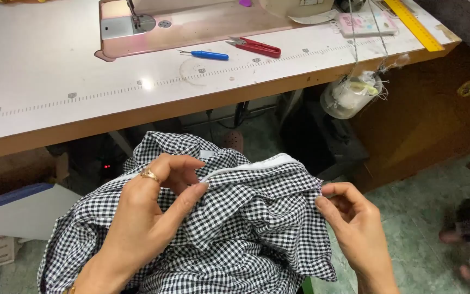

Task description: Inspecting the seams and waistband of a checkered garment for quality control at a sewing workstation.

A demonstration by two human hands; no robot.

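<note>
Both hands grip a crumpled black-and-white gingham cotton garment (235, 228) bunched low in the near middle, in front of the table. Left hand (148, 218), with a gold ring, pinches a white-edged fold between thumb and fingers; right hand (354, 218) pinches the cloth's right edge. Its white band runs between them. Farther off, on the white sewing table (55, 71), lie a blue-handled seam ripper (205, 54) and red thread snips (257, 47).
</note>
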